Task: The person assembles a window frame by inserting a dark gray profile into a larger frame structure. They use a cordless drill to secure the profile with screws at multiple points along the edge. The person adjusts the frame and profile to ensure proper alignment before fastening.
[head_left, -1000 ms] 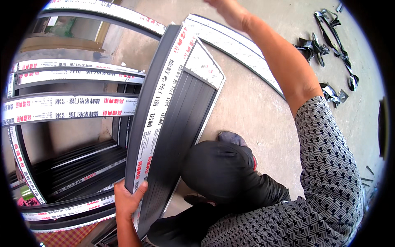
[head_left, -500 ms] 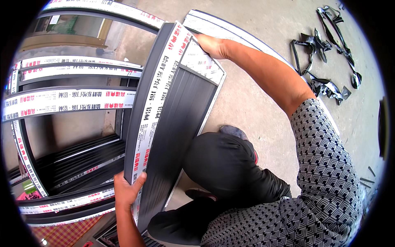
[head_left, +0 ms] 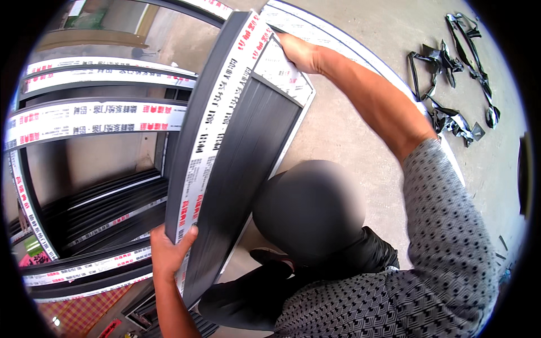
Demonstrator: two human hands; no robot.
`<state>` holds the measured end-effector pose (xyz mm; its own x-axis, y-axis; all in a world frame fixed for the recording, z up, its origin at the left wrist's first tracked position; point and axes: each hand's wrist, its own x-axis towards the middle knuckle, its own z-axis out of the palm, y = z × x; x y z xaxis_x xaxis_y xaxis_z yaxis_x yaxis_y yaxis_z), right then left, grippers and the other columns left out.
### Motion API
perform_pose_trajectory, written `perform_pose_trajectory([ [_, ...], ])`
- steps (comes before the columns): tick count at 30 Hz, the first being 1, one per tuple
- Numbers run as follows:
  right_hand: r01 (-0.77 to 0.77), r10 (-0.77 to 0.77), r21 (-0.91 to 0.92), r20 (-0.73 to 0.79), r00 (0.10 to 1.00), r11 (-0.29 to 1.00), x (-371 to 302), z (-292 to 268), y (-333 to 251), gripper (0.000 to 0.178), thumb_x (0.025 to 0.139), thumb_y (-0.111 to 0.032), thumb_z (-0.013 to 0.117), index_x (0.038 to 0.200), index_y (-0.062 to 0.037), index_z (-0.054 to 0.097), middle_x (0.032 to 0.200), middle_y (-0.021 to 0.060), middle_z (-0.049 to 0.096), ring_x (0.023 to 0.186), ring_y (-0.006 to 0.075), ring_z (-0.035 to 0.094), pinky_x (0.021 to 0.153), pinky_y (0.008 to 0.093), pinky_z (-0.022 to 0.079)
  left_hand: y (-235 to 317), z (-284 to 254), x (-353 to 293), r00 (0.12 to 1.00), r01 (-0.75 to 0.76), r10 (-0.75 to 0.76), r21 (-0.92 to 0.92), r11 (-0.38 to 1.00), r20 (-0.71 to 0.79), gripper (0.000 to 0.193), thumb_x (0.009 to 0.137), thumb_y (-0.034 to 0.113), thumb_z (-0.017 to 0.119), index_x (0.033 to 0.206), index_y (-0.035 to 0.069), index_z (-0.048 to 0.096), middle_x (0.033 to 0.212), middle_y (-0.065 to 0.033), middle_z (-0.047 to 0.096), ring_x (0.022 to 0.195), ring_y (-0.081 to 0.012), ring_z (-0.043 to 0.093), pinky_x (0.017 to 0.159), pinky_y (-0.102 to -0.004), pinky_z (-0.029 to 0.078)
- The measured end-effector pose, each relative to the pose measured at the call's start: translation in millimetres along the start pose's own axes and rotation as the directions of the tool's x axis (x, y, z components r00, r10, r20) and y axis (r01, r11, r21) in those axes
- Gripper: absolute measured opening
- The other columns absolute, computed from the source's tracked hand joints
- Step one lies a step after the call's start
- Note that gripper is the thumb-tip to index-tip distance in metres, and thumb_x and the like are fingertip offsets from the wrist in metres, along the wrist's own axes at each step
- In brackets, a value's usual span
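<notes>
Both my hands hold a long dark-grey aluminium frame [head_left: 231, 163], tilted in front of my body. White protective film with red and black print covers its edge strip and upper corner, and its broad grooved side turns toward my legs. Near the lower end, my left hand [head_left: 171, 248] is closed round the left edge, thumb on the film and fingers hidden beneath. At the far upper corner my right hand [head_left: 297, 52] grips with its fingertips out of sight behind the frame.
Left of me stand several film-wrapped window frames [head_left: 96, 121], with dark profiles [head_left: 112, 208] lying beyond their bars. Another white-filmed piece [head_left: 338, 48] curves behind my right arm. Crumpled black strips [head_left: 442, 62] litter the concrete floor at far right. My bent knee [head_left: 307, 211] is close beside the frame.
The frame's upper end and my right hand have shifted slightly up and right. My left hand is a little higher and further left. My knee has risen. The view has shifted slightly too.
</notes>
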<state>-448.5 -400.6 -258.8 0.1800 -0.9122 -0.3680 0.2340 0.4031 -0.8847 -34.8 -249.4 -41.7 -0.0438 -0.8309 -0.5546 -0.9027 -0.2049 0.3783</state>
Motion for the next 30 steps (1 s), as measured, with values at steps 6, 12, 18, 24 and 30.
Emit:
perform_pose_trajectory([
  [6,0.006,-0.005,0.025,-0.04,0.999,1.0,5,1,-3,0.056,0.112,-0.043,0.035,0.147,-0.0051,0.056,0.139,0.013,0.066,0.121,0.019,0.067,0.104,0.0344,0.054,1,-3,4,1.0,0.005,-0.005,0.023,1.0,-0.002,0.04,0.084,0.027,0.085,0.103,-0.006,0.075,0.087,-0.0134,0.077,0.08,-0.0155,0.07,0.078,-0.0339,0.055],
  [12,0.106,-0.156,-0.147,-0.394,0.906,0.983,1,6,5,0.073,0.11,-0.053,0.028,0.145,0.0048,0.055,0.142,0.0195,0.063,0.136,0.0274,0.055,0.123,0.037,0.027,1,0,4,0.997,-0.067,0.067,0.005,0.998,-0.05,0.041,0.086,0.028,0.084,0.107,-0.005,0.075,0.092,-0.014,0.078,0.085,-0.016,0.071,0.081,-0.0333,0.055],
  [18,0.438,-0.764,-0.663,-0.334,0.552,0.607,-67,36,-52,0.045,0.104,-0.032,0.057,0.135,-0.0005,0.062,0.135,0.0178,0.064,0.126,0.0311,0.059,0.11,0.0394,0.044,-11,-1,14,0.961,-0.238,0.243,0.054,0.97,-0.128,0.047,0.084,0.037,0.084,0.108,-0.003,0.075,0.089,-0.0187,0.076,0.082,-0.0236,0.073,0.08,-0.0365,0.056],
  [24,0.748,-0.661,-0.619,0.667,0.343,-0.237,-135,204,-86,0.047,0.09,-0.025,0.075,0.129,0.0004,0.065,0.124,0.019,0.064,0.116,0.0373,0.06,0.104,0.0445,0.049,-29,2,1,0.905,-0.26,0.305,0.183,0.948,-0.296,0.066,0.08,0.064,0.077,0.102,0.002,0.077,0.088,-0.0223,0.076,0.085,-0.0385,0.074,0.079,-0.0458,0.058],
  [30,0.806,-0.188,-0.542,0.84,0.509,-0.238,-133,307,-58,0.061,0.08,-0.026,0.082,0.131,-0.0025,0.058,0.121,0.0185,0.067,0.112,0.0396,0.064,0.095,0.0487,0.052,-63,11,-6,0.765,-0.35,0.43,0.25,0.903,-0.481,0.061,0.085,0.067,0.07,0.09,0.006,0.075,0.077,-0.0194,0.072,0.076,-0.0414,0.071,0.07,-0.0506,0.057],
])
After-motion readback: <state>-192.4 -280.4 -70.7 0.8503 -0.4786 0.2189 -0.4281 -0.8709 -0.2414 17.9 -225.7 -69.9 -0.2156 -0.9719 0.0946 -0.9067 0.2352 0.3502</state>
